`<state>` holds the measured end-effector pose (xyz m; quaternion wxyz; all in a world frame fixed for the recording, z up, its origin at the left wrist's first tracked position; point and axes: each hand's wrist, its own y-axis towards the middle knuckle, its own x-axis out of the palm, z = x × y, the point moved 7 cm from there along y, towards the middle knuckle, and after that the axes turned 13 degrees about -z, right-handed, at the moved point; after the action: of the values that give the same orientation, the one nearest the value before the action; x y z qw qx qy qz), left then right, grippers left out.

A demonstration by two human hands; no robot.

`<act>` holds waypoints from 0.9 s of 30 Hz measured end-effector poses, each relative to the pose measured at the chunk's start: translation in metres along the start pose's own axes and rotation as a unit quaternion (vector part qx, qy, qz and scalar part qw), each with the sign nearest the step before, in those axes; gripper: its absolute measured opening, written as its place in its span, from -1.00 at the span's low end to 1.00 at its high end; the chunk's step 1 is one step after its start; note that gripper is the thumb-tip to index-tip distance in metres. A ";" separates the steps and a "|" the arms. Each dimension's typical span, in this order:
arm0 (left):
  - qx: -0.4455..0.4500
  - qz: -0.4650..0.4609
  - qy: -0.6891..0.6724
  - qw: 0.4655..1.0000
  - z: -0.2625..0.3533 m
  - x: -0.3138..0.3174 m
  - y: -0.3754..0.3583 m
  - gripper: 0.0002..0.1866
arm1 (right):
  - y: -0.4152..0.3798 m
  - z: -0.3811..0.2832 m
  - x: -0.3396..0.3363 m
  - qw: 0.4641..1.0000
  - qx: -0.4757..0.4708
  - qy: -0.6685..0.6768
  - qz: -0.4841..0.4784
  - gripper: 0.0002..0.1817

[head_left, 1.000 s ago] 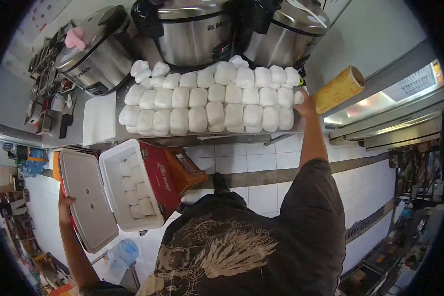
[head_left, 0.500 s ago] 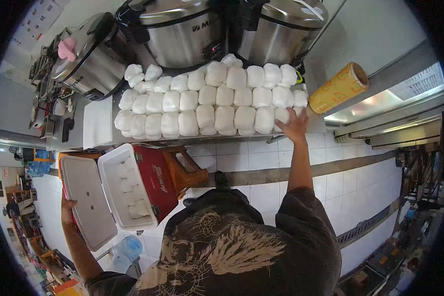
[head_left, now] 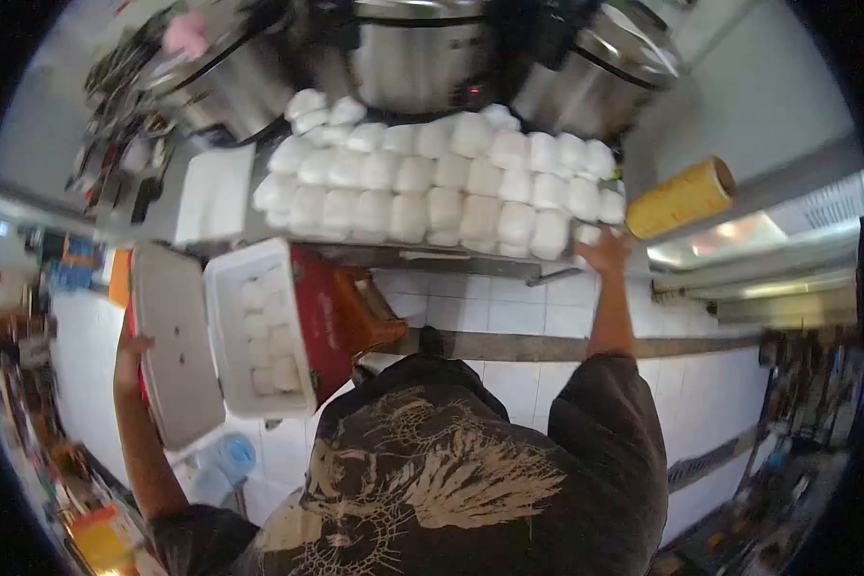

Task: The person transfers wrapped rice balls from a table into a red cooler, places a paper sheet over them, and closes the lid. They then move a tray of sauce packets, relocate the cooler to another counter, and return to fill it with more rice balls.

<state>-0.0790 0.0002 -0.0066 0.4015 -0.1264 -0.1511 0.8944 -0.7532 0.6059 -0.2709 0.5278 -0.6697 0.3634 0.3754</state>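
Observation:
My left hand (head_left: 132,350) grips the outer edge of the cooler's white lid (head_left: 173,336), which stands swung open to the left. The red cooler box (head_left: 319,317) has a white inside with several white wrapped bundles (head_left: 276,341) in it. Many more rounded white bundles (head_left: 408,216) are stacked in rows along the counter. At the right end of the front row, my right hand (head_left: 605,254) has its fingers spread against a white bundle (head_left: 586,233). Motion blur softens the fingertips, and part of that bundle is hidden by the hand.
Several steel cookers (head_left: 422,62) stand behind the stack. A yellow roll (head_left: 682,199) lies at the counter's right end, a white board (head_left: 216,195) at its left. The cooler rests on an orange stool (head_left: 370,312). A blue water bottle (head_left: 228,456) is on the floor.
The view has shifted, so the counter and stack appear farther right. My right hand stays by the end bundle of the front row, and my left hand stays on the lid.

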 end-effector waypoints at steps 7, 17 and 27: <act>-0.009 0.007 0.065 0.998 -0.019 -0.043 0.005 -0.02 | -0.083 0.025 -0.014 0.844 -0.077 0.521 -0.100 -0.22; 0.012 -0.031 -0.016 0.999 -0.017 -0.048 0.000 -0.11 | -0.375 -0.453 0.098 0.671 -0.620 0.193 -0.357 0.11; 0.027 -0.045 -0.008 0.999 -0.016 -0.067 -0.005 -0.11 | -0.516 -0.582 0.316 0.706 -0.631 -0.286 -0.146 0.03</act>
<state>-0.0271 -0.0446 -0.0123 0.4432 -0.1011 -0.1353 0.8804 -0.0846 0.0994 -0.2332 0.1087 -0.7514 -0.2294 0.6091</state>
